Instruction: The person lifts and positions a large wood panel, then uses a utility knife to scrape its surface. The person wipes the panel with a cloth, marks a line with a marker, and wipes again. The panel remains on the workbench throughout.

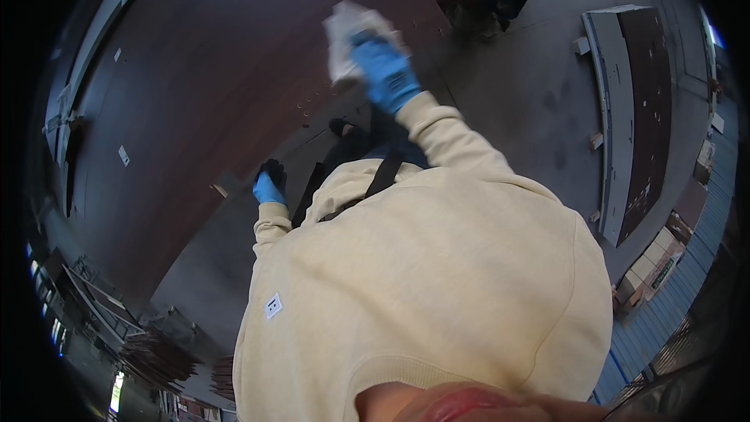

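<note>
My right hand [383, 70], in a blue glove, is closed on a crumpled white cloth [348, 31]. The cloth lies over the near edge of a large dark reddish-brown panel [211, 55], and both it and the glove are slightly blurred. Lower and to the left, my left hand [270, 184] hangs beside the panel's near edge, in a glove that is blue at the wrist and dark over the fingers. Its fingers are too dark to make out, and no object shows in it. Several small holes or marks [306, 105] dot the panel near its edge.
On the right stands a long grey and brown panel piece [633, 117] on small blocks. Stacked boards [160, 359] lie at the lower left, near a metal rack [98, 297]. Boxes [656, 258] line the far right beside blue corrugated sheeting [664, 320]. Grey floor [516, 101] lies between.
</note>
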`<state>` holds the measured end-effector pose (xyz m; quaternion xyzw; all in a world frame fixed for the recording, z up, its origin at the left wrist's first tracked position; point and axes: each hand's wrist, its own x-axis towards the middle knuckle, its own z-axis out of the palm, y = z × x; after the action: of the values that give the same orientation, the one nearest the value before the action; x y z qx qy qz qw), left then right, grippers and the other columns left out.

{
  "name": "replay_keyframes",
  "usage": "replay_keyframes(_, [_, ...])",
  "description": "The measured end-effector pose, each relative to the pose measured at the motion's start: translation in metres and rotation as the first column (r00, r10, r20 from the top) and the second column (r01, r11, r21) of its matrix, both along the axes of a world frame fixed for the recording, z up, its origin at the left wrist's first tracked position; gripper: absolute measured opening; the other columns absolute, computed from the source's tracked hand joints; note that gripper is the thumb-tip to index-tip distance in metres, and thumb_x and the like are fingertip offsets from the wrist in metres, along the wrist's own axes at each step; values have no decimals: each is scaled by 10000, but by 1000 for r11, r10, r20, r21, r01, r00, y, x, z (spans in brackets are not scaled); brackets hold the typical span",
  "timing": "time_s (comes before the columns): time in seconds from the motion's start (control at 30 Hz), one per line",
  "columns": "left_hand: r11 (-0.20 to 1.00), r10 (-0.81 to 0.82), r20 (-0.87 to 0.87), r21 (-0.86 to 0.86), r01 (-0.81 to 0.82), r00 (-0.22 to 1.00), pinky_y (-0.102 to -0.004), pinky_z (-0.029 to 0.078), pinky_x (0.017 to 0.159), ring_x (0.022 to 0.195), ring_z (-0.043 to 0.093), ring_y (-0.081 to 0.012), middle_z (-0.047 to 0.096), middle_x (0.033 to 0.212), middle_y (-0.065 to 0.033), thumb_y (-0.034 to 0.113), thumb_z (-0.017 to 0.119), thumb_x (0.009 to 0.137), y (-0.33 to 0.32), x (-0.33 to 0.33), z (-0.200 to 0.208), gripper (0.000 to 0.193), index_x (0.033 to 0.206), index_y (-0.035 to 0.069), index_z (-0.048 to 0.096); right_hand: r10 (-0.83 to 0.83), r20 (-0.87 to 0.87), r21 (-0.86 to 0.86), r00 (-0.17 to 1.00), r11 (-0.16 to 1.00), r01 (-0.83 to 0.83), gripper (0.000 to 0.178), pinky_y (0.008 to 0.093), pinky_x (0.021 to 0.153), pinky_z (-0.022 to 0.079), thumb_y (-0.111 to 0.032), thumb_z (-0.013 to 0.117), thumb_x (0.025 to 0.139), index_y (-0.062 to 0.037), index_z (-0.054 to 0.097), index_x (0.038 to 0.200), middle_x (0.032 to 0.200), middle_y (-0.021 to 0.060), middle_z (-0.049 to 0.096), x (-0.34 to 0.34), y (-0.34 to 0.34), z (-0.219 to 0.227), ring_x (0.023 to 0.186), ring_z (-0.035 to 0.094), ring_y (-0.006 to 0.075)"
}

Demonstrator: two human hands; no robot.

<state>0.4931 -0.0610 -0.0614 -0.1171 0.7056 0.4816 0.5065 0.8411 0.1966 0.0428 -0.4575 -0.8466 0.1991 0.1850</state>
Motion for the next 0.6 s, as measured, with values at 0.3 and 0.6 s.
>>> replay_keyframes(0.3, [982,90,147,-181,-62,985,-447,430,1055,1219,590,-295,672,1342,-65,317,547,1019,-43,-23,-49,380,1303,87,653,-135,-32,116,990,984,138,579,514,1029,506,-44,683,834,-69,562,1399,1436,174,545,16,-9,-2,1251,571,399])
replay_keyframes(0.6, [994,-44,167,-87,59,985,-485,492,979,1097,657,-297,717,1241,-87,303,604,1014,-31,-23,-38,358,1275,69,675,-206,-143,127,968,966,224,367,469,1006,510,-22,644,867,-51,673,1232,1292,164,659,73,31,10,1192,618,387])
